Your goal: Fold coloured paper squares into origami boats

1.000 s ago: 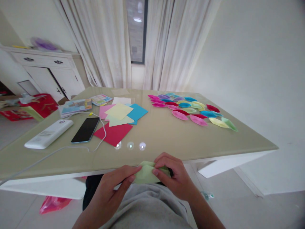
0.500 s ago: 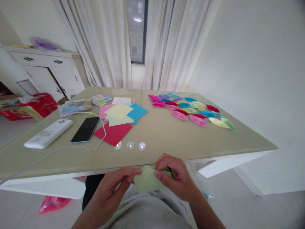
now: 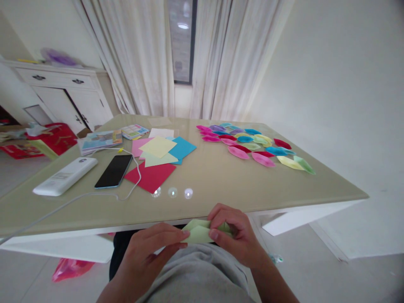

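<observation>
A pale green sheet of folding paper (image 3: 199, 234), partly folded, is held between my two hands just in front of the table's near edge, above my lap. My left hand (image 3: 148, 248) pinches its left end between thumb and fingers. At the right end, my right hand (image 3: 235, 233) grips it with the thumb on the near side and curled fingers behind. The fingers cover both ends of the paper. Across the table, several folded paper pieces (image 3: 238, 152) in pink, blue, red, yellow and green lie in rows at the right.
Loose square sheets, among them a red one (image 3: 151, 177) and a blue one (image 3: 183, 148), lie left of centre on the table (image 3: 214, 185). A black-screened phone (image 3: 113, 171), a white power bank (image 3: 65, 176), its cable (image 3: 82, 197) and booklets (image 3: 100, 141) lie farther left.
The pale green paper has tilted, so its near face looks narrower now. My left hand has turned slightly, with its fingers lying along the left end. The things on the table have not moved.
</observation>
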The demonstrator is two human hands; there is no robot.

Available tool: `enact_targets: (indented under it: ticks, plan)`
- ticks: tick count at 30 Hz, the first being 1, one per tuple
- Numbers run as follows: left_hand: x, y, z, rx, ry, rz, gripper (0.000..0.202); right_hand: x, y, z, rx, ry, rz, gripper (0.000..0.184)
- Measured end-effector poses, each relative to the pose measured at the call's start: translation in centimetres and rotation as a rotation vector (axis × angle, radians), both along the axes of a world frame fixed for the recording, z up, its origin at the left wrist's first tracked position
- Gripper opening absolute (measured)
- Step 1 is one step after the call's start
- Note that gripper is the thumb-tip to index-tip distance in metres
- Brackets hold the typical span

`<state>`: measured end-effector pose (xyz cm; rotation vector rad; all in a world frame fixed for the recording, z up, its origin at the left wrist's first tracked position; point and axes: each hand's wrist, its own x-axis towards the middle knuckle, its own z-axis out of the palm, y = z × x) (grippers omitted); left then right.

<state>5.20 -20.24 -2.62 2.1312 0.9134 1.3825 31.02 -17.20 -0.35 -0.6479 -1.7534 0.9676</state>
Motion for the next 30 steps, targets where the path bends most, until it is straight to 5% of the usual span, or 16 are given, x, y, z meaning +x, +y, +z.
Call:
enact_targets:
  ticks: [12, 22, 30]
  plan:
    - [-1.1, -0.4, -0.9, 0.12, 0.25, 0.04, 0.025, -0.5, 0.0, 0.3, -0.055, -0.101, -0.018, 0.008]
    - [-1.2, -0.7, 0.0, 0.242, 0.359, 0.125, 0.023, -0.3, -0.5, 0.3, 0.034, -0.141, -0.047, 0.025]
    - [-1.8, -1.2, -1.0, 0.111, 0.431, 0.064, 0.024, 0.0, -0.5, 0.5, 0.062, -0.216, -0.02, 0.033]
